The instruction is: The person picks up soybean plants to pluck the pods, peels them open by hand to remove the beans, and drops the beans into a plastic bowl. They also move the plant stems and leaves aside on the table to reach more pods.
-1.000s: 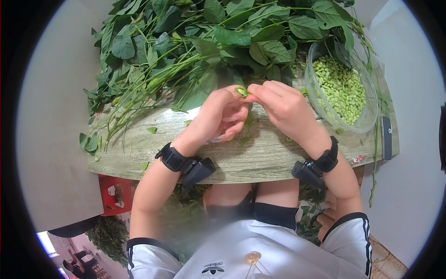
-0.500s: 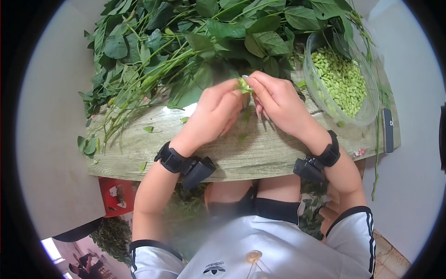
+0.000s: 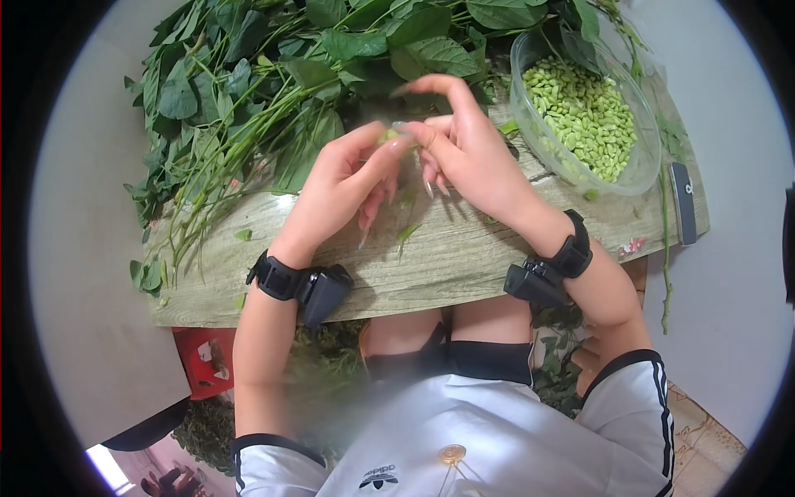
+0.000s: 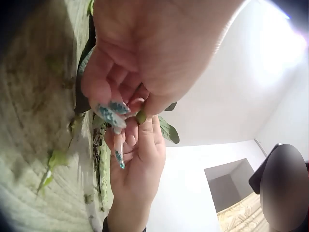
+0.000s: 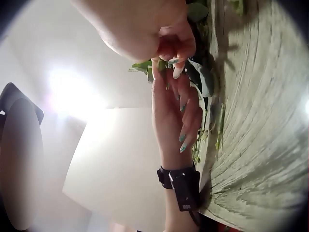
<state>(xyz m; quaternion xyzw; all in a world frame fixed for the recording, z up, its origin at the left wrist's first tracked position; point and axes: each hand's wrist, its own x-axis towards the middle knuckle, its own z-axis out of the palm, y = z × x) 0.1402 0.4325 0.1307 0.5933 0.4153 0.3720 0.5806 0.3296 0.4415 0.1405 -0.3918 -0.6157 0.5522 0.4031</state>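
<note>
Between thumb and forefinger my left hand (image 3: pixel 335 186) pinches a small green soybean pod (image 3: pixel 391 135), blurred in the head view. My right hand (image 3: pixel 484 166) meets it there, its thumb tip against the pod. The right forefinger is lifted and bent out over the pod, and the other right fingers curl below. In the left wrist view the pod (image 4: pixel 141 117) shows as a small green end among the fingertips. Leafy soybean stalks (image 3: pixel 207 157) lie just beyond both hands. Right of them stands a clear plastic tub (image 3: pixel 542 161) holding shelled green beans (image 3: pixel 580 112).
Pod scraps (image 3: pixel 406 236) are scattered on the wood-grain table (image 3: pixel 447 273). A dark phone-like slab (image 3: pixel 683 203) lies at the right edge, beside a hanging stem (image 3: pixel 665 273). Below the table's left edge is a red container (image 3: pixel 203 360).
Both hands have shifted left in the view, still meeting at the pod. The right forefinger has lifted away from the thumb. The tub and stalks also sit slightly further left and higher.
</note>
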